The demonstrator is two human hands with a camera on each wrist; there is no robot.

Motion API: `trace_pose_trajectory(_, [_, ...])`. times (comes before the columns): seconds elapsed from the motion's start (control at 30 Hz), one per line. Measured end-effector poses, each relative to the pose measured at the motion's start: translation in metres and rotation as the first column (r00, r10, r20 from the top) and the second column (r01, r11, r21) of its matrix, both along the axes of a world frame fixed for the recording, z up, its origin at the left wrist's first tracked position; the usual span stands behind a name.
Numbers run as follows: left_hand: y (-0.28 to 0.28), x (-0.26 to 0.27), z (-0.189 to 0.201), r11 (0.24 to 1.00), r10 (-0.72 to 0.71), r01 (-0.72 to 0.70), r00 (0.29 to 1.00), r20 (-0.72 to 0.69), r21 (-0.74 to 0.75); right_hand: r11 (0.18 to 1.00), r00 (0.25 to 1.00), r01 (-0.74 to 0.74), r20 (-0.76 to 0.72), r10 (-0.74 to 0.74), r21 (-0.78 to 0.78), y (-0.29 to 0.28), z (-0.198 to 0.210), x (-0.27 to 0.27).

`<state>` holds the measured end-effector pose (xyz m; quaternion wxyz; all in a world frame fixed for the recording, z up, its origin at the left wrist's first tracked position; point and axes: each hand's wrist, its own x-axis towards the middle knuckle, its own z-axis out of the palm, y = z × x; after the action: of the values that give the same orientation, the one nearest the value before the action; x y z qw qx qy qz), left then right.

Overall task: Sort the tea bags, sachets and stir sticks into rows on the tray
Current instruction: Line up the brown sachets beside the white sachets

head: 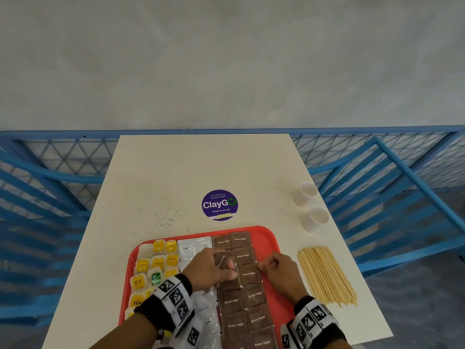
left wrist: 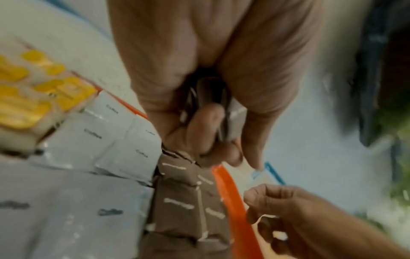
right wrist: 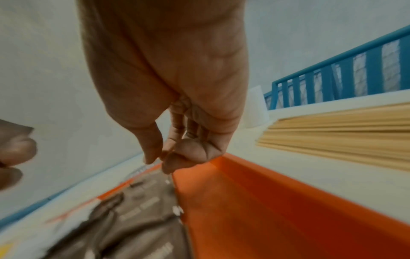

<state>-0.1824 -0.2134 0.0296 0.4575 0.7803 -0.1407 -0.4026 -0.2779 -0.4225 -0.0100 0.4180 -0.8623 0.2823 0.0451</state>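
A red tray [head: 273, 238] holds yellow-tagged tea bags [head: 157, 263] at its left, white coffee sachets [head: 187, 248] in the middle and brown sugar sachets [head: 249, 273] in two columns to the right. My left hand [head: 227, 267] hovers over the brown columns and grips a small stack of brown sachets [left wrist: 221, 105] between thumb and fingers. My right hand [head: 264, 265] sits at the right edge of the brown sachets, fingers curled and thumb tip against forefinger [right wrist: 159, 157]; I see nothing held there. Wooden stir sticks [head: 327, 275] lie in a pile on the table, right of the tray.
Two white paper cups [head: 305, 193] [head: 315, 219] stand at the table's right edge beyond the sticks. A round purple sticker [head: 219, 204] and scattered dark crumbs [head: 163, 217] mark the white tabletop behind the tray. Blue metal railings [head: 402, 172] flank the table.
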Motion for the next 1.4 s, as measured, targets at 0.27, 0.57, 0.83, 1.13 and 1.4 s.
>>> trace_pose_trajectory(0.27, [0.000,0.002,0.030,0.943,-0.303,0.222,0.882,-0.362,-0.247,0.889,0.912,-0.384,0.252,0.323,0.251,0.037,0.080,0.017])
trace_pose_trajectory(0.57, [0.015,0.002,0.030,0.979,-0.076,0.045,0.986,-0.151,-0.200,0.892,0.951,-0.279,0.233,0.205,0.355,0.021,0.085,0.014])
trace_pose_trajectory(0.83, [0.016,-0.006,0.048,0.958,-0.192,0.162,0.975,-0.111,-0.236,0.860,0.955,-0.185,0.293,0.044,0.475,0.036,0.091,0.016])
trace_pose_trajectory(1.13, [0.013,-0.013,0.052,0.959,-0.180,0.137,0.971,-0.159,-0.249,0.827,0.953,-0.230,0.290,0.086,0.513,0.043,0.097,0.012])
trace_pose_trajectory(1.4, [0.015,-0.015,0.044,0.953,-0.066,0.014,0.985,-0.159,-0.303,0.854,0.953,-0.093,0.295,-0.073,0.512,0.026,0.094,0.013])
